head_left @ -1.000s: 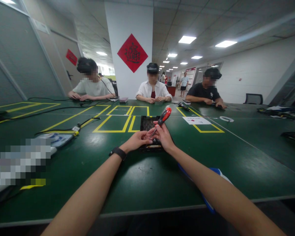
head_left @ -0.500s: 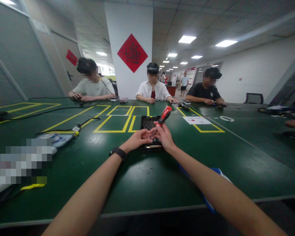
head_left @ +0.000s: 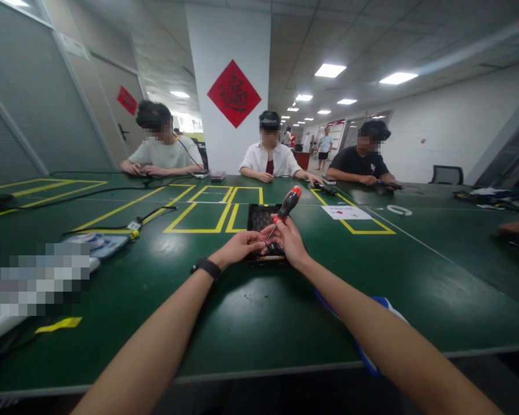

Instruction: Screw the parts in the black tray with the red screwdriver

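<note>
My right hand [head_left: 293,243] is closed around a screwdriver [head_left: 290,203] with a red and black handle. Its handle points up and away to the right, while the thin metal shaft slants down to the left between my hands. Close to the shaft's tip, my left hand [head_left: 241,248] has its fingertips pinched together; whatever they hold is too small to make out. Beneath both hands lies an open black case [head_left: 259,214] with a textured inside. My fingers cover much of its near part. A dark band [head_left: 208,267] circles my left wrist.
Green table [head_left: 225,340] carries yellow tape rectangles. A printed white sheet [head_left: 346,212] and a white ring [head_left: 399,210] lie to the right. A blue-edged item [head_left: 367,354] sits under my right forearm. Pouches and cables [head_left: 108,245] are at left. Three people sit opposite.
The screwdriver handle has turned in my right hand, so more of its black side shows. My hands stay nearly in place. Opposite, a person's hand has shifted on the table.
</note>
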`<move>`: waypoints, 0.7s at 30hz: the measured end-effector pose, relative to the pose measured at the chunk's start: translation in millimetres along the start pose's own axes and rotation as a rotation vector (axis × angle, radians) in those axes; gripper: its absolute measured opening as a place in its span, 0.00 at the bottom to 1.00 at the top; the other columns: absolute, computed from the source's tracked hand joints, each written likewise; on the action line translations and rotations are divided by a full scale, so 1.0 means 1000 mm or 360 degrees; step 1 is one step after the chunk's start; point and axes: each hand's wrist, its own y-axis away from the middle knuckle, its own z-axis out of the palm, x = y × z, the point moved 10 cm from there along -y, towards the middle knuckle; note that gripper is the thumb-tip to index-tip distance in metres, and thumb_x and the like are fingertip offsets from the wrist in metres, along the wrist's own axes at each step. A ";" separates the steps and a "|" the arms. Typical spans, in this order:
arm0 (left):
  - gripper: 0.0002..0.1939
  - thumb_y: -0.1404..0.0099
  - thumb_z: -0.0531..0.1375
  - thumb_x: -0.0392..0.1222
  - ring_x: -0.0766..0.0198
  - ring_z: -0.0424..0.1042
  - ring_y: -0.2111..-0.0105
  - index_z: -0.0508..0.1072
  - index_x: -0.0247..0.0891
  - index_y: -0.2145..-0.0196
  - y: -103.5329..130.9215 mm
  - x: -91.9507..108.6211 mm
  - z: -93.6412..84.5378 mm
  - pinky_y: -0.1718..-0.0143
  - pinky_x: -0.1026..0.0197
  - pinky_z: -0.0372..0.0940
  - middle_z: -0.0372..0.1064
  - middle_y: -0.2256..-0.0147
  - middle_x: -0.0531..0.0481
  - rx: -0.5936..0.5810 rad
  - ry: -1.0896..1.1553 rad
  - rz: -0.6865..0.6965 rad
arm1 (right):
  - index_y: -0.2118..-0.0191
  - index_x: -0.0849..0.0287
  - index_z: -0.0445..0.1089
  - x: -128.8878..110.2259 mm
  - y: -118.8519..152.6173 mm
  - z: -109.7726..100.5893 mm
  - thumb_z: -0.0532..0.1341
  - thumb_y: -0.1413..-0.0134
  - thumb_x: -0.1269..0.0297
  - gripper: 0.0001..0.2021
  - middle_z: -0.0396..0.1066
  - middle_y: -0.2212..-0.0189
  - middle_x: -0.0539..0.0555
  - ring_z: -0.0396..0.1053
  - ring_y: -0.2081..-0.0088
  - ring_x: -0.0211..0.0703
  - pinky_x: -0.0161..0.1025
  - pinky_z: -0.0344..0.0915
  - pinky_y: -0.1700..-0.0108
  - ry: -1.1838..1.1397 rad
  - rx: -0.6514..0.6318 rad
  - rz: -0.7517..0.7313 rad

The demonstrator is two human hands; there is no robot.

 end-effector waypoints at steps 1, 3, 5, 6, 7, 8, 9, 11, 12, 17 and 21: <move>0.13 0.44 0.59 0.46 0.67 0.67 0.71 0.70 0.30 0.67 0.000 0.000 0.000 0.66 0.64 0.60 0.70 0.71 0.48 0.0016 0.0010 0.0006 | 0.55 0.57 0.58 0.000 0.000 -0.001 0.53 0.46 0.56 0.15 0.69 0.75 0.49 0.68 0.75 0.35 0.32 0.66 0.74 0.0006 0.0007 -0.0008; 0.14 0.45 0.60 0.45 0.68 0.66 0.72 0.69 0.31 0.66 -0.001 0.000 -0.001 0.67 0.64 0.60 0.69 0.72 0.50 0.0057 0.0003 0.0011 | 0.55 0.56 0.58 0.000 0.000 -0.001 0.53 0.46 0.56 0.15 0.69 0.75 0.48 0.68 0.74 0.35 0.33 0.66 0.73 0.0010 0.0013 -0.0014; 0.15 0.47 0.62 0.45 0.70 0.64 0.74 0.68 0.32 0.66 -0.001 0.000 -0.003 0.69 0.65 0.60 0.67 0.73 0.52 0.0102 -0.0034 0.0019 | 0.55 0.56 0.57 0.000 0.000 0.000 0.54 0.46 0.56 0.15 0.69 0.74 0.48 0.68 0.74 0.34 0.32 0.66 0.73 0.0008 0.0016 -0.0011; 0.15 0.48 0.62 0.44 0.70 0.64 0.74 0.68 0.31 0.65 -0.001 -0.001 -0.004 0.70 0.66 0.60 0.66 0.73 0.53 0.0115 -0.0055 0.0023 | 0.56 0.56 0.57 0.000 0.000 0.000 0.54 0.46 0.56 0.15 0.68 0.74 0.48 0.68 0.74 0.34 0.32 0.66 0.73 0.0007 0.0019 -0.0010; 0.15 0.48 0.62 0.44 0.71 0.63 0.75 0.68 0.31 0.65 -0.001 -0.001 -0.004 0.71 0.66 0.59 0.66 0.73 0.53 0.0118 -0.0069 0.0026 | 0.56 0.56 0.57 -0.001 0.000 0.000 0.54 0.47 0.56 0.15 0.69 0.74 0.48 0.68 0.75 0.34 0.32 0.66 0.73 0.0007 0.0021 -0.0011; 0.15 0.48 0.62 0.44 0.71 0.63 0.75 0.68 0.31 0.66 -0.001 -0.002 -0.004 0.71 0.66 0.59 0.66 0.73 0.53 0.0117 -0.0074 0.0027 | 0.55 0.56 0.57 -0.001 0.000 0.000 0.54 0.47 0.56 0.15 0.69 0.74 0.48 0.68 0.75 0.34 0.33 0.66 0.73 0.0007 0.0022 -0.0012; 0.14 0.48 0.62 0.44 0.71 0.63 0.75 0.68 0.31 0.67 -0.001 -0.003 -0.004 0.71 0.66 0.59 0.66 0.74 0.53 0.0114 -0.0071 0.0025 | 0.55 0.56 0.57 -0.001 0.000 0.000 0.54 0.46 0.56 0.15 0.69 0.74 0.48 0.68 0.75 0.34 0.32 0.66 0.73 0.0004 0.0019 -0.0014; 0.13 0.48 0.62 0.44 0.71 0.64 0.76 0.68 0.31 0.70 -0.001 -0.005 -0.004 0.72 0.66 0.59 0.66 0.75 0.53 0.0096 -0.0055 0.0009 | 0.55 0.56 0.57 0.000 0.000 0.000 0.53 0.46 0.56 0.15 0.69 0.75 0.48 0.68 0.75 0.34 0.32 0.66 0.74 -0.0007 0.0009 -0.0014; 0.13 0.48 0.62 0.45 0.70 0.64 0.75 0.68 0.31 0.71 -0.001 -0.006 -0.004 0.71 0.66 0.59 0.67 0.75 0.53 0.0084 -0.0044 0.0000 | 0.54 0.56 0.56 0.000 0.000 0.000 0.53 0.45 0.56 0.15 0.69 0.75 0.48 0.68 0.75 0.34 0.32 0.66 0.74 -0.0016 0.0003 -0.0011; 0.13 0.44 0.59 0.46 0.66 0.68 0.71 0.70 0.31 0.70 -0.001 -0.006 -0.001 0.66 0.63 0.61 0.71 0.72 0.48 0.0018 -0.0030 -0.0014 | 0.54 0.56 0.56 0.004 -0.001 0.000 0.52 0.45 0.56 0.15 0.69 0.75 0.49 0.68 0.76 0.35 0.33 0.66 0.75 -0.0035 -0.0016 0.0015; 0.14 0.47 0.61 0.46 0.68 0.67 0.73 0.69 0.31 0.69 0.000 -0.004 -0.003 0.69 0.65 0.60 0.70 0.72 0.50 0.0081 -0.0074 -0.0015 | 0.55 0.56 0.57 0.002 -0.001 -0.001 0.53 0.45 0.56 0.15 0.69 0.76 0.48 0.67 0.76 0.35 0.32 0.65 0.75 -0.0038 0.0021 -0.0015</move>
